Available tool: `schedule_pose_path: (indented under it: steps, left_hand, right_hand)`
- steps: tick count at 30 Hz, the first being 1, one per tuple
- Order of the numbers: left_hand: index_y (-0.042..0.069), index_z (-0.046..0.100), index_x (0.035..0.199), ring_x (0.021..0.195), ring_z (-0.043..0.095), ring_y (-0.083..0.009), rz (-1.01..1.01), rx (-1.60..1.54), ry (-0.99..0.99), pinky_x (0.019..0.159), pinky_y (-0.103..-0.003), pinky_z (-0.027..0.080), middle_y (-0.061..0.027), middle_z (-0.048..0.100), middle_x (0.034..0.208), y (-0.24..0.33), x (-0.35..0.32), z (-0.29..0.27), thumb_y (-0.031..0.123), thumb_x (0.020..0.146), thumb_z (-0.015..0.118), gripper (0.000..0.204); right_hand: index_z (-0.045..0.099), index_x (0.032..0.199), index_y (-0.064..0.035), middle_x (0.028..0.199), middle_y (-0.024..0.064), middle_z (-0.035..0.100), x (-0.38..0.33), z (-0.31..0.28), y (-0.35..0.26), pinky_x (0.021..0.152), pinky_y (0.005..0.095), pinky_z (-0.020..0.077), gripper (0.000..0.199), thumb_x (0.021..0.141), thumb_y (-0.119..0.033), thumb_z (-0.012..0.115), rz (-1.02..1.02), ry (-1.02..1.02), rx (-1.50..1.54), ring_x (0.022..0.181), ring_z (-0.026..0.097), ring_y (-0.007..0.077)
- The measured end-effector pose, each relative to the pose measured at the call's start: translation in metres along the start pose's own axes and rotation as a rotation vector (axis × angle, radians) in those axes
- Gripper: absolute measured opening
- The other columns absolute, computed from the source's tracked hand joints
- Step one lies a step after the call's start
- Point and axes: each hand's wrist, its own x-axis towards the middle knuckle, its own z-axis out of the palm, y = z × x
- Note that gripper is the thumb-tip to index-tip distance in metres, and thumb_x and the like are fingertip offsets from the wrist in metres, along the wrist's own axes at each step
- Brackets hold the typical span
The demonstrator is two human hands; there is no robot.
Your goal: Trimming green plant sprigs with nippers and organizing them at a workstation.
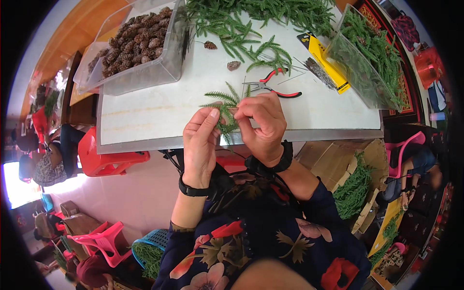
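White-topped and metal-edged, the table [154,116] spreads before you, a clear plastic bin [145,82] standing on its left side. Your left forearm [187,211] rises almost straight to the table's near edge, while your right forearm [298,179] slants in from the lower right. Your left hand [200,133] points away from you, thumb pressed narrowly toward the fingers. Your right hand [265,123] leans left, fingers curled, thumb and index fingertips drawn close together; whatever they pinch is too small to tell. Red-and-black pliers [261,86] lie just beyond your right hand. The green sprig [226,126] sits between your hands, held by the left one.
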Motion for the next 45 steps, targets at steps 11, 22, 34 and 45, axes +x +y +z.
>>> schedule_pose_path:
  steps: [11, 22, 34, 45]
  left_hand:
    - [0.001, 0.064, 0.099, 0.074, 0.057, -0.0069, -0.092, -0.142, -0.012, 0.065, -0.018, 0.043, -0.0022, 0.064, 0.084, -0.004, 0.000, -0.001, 0.011, 0.093, 0.061, 0.011]
    - [0.001, 0.067, 0.100, 0.073, 0.056, -0.0058, -0.010, -0.054, 0.055, 0.063, -0.018, 0.042, -0.0016, 0.065, 0.085, -0.007, 0.000, -0.010, 0.010, 0.091, 0.064, 0.013]
    - [0.000, 0.070, 0.096, 0.070, 0.048, -0.0023, 0.117, 0.220, 0.073, 0.063, -0.017, 0.035, 0.0019, 0.064, 0.081, -0.011, -0.007, -0.011, 0.005, 0.088, 0.066, 0.010]
    - [-0.001, 0.066, 0.092, 0.072, 0.048, -0.0023, 0.199, 0.204, 0.062, 0.065, -0.018, 0.037, 0.0045, 0.061, 0.082, -0.019, -0.011, -0.005, 0.004, 0.089, 0.064, 0.006]
  right_hand:
    - [0.061, 0.075, -0.0085, 0.082, 0.0021, 0.063, -0.003, 0.007, 0.000, 0.065, 0.0324, 0.0478, 0.025, 0.060, 0.010, 0.069, 0.089, -0.002, -0.006, 0.077, 0.056, 0.0236]
    - [0.064, 0.088, -0.0010, 0.093, 0.0089, 0.064, -0.009, -0.001, 0.000, 0.068, 0.0302, 0.0520, 0.027, 0.067, 0.014, 0.069, 0.125, -0.148, 0.132, 0.085, 0.062, 0.0235]
    - [0.061, 0.087, -0.0016, 0.096, 0.0105, 0.065, -0.018, -0.009, 0.005, 0.074, 0.0327, 0.0520, 0.023, 0.071, 0.013, 0.069, 0.256, -0.179, 0.320, 0.088, 0.063, 0.0248]
    - [0.060, 0.087, -0.0028, 0.094, 0.0100, 0.068, -0.022, -0.005, -0.001, 0.073, 0.0337, 0.0516, 0.025, 0.069, 0.013, 0.068, 0.049, -0.125, 0.125, 0.086, 0.063, 0.0271]
